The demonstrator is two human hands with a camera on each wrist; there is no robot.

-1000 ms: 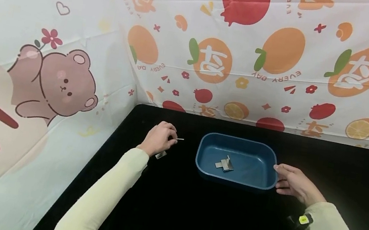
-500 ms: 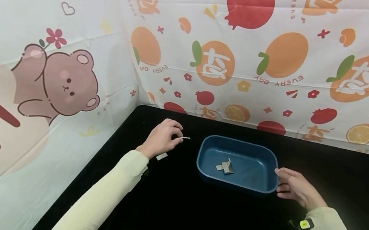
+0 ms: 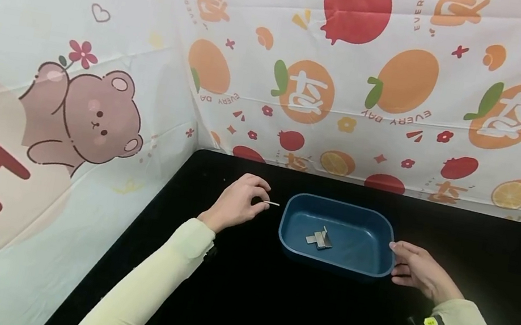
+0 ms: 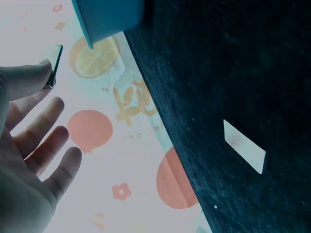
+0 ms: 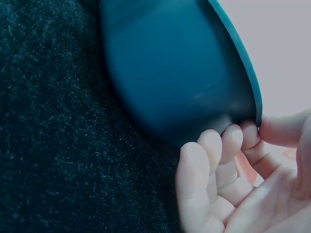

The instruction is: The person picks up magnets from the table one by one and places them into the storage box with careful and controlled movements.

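My left hand [image 3: 241, 200] pinches a thin flat metal plate [image 3: 272, 203] between thumb and forefinger, left of the blue plastic tray [image 3: 334, 264]. In the left wrist view the held plate [image 4: 57, 63] sticks out beyond the thumb, with the other fingers spread loosely. Inside the tray lies a small overlapping pile of metal plates [image 3: 320, 240], one tilted up. My right hand [image 3: 420, 270] holds the tray's right end, thumb at the rim and fingers against the outer wall [image 5: 165, 73]. Another rectangular plate [image 4: 244, 147] lies on the black cloth, hidden by my left arm in the head view.
A black cloth-covered table [image 3: 286, 316] bears everything. Behind it hangs a fruit-print curtain [image 3: 333, 163], and a bear-print curtain [image 3: 160, 111] closes off the left side.
My left hand has lifted the plate away from the one on the cloth and moved right, toward the tray. The right hand keeps its hold on the tray's end.
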